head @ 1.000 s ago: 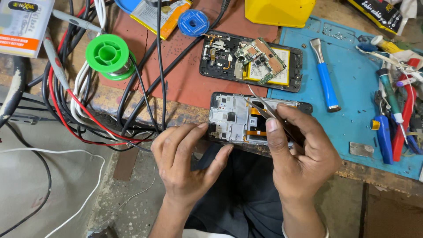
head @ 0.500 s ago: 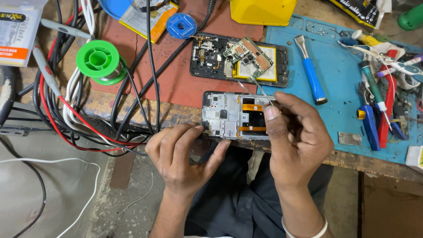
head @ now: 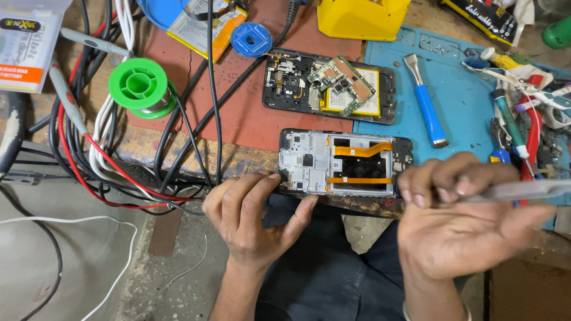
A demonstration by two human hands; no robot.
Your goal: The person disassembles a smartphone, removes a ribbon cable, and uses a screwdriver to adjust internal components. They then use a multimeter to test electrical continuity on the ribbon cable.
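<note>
Cluttered workbench [head: 196, 157], worn edge, red mat and blue mat [head: 464, 107] on top. Opened phone frame [head: 345, 163] lying at bench edge, orange ribbon strips showing; being steadied at lower left corner by left hand [head: 253, 217], fingers loosely curled. Right hand [head: 458, 226] being held palm-up just right of frame, fingers pinched on thin grey tool [head: 523, 190], blurred. Second opened phone [head: 330, 86] lying behind. Green spool [head: 140, 86] among cables. White-and-orange box [head: 27, 50] at far left. Yellow container [head: 363, 18] at top. Blue-handled tool [head: 428, 104] on blue mat.
</note>
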